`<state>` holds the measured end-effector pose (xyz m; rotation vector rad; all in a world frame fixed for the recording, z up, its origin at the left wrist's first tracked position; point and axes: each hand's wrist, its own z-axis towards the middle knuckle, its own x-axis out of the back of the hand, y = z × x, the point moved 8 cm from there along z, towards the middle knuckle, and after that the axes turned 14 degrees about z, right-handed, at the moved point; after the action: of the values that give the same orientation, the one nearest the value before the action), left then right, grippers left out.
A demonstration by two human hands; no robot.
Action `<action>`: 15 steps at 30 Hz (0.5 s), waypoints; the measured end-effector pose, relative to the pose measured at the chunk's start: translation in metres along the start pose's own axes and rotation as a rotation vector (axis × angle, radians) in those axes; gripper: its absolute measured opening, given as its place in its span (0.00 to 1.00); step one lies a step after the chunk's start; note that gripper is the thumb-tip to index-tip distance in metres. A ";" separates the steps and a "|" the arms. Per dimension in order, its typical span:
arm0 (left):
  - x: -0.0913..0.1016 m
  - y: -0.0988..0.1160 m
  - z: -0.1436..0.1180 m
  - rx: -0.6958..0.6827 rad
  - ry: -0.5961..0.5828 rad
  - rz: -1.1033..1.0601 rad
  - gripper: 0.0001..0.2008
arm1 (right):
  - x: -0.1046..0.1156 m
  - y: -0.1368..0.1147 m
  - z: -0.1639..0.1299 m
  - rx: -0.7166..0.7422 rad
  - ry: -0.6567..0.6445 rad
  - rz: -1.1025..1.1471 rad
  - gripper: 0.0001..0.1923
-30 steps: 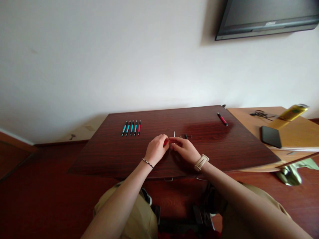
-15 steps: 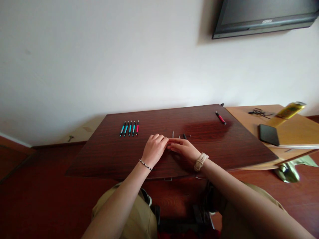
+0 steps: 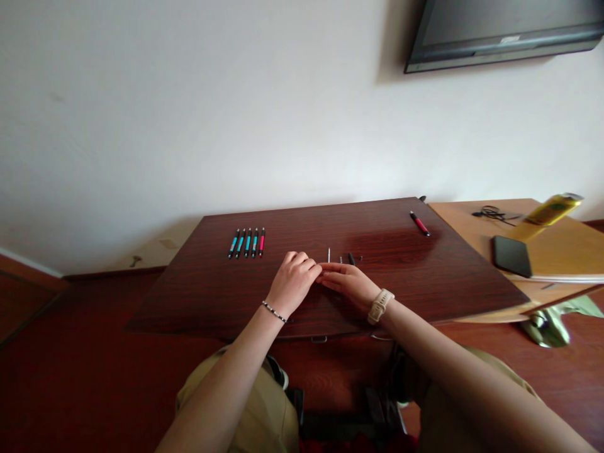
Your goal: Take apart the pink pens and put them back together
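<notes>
My left hand [image 3: 295, 283] and my right hand [image 3: 350, 283] meet fingertip to fingertip over the middle of a dark red wooden table [image 3: 212, 296]. The left fingers are curled around a small pen part that they now hide. The right thumb and forefinger pinch at the same spot. Just beyond the fingertips lie loose pen pieces: a thin refill [image 3: 329, 255], a short black piece [image 3: 351, 258] and tiny bits beside them. A row of several assembled pens [image 3: 247, 243], blue ones and a red one, lies at the back left.
One red pen [image 3: 419, 224] lies near the table's back right corner. A lighter desk [image 3: 557, 251] to the right carries a black phone [image 3: 511, 256], a yellow packet [image 3: 550, 210] and black cords [image 3: 491, 213]. A screen [image 3: 500, 31] hangs on the wall.
A second ago a red pen part showed between my left fingers; those fingers have closed over it. Both hands stay at the same spot, fingertips pressed closer together.
</notes>
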<state>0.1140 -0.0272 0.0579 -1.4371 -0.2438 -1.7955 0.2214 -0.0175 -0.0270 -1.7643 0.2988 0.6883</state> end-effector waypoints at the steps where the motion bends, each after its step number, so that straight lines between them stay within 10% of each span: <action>1: 0.001 0.001 0.000 -0.006 0.000 -0.003 0.08 | 0.000 0.000 0.000 0.000 -0.002 0.007 0.17; 15: -0.003 -0.007 -0.003 0.045 0.039 -0.032 0.06 | 0.001 -0.004 0.002 0.025 -0.010 -0.015 0.21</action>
<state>0.1076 -0.0231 0.0568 -1.3727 -0.2866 -1.8311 0.2232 -0.0148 -0.0248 -1.7367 0.2855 0.6795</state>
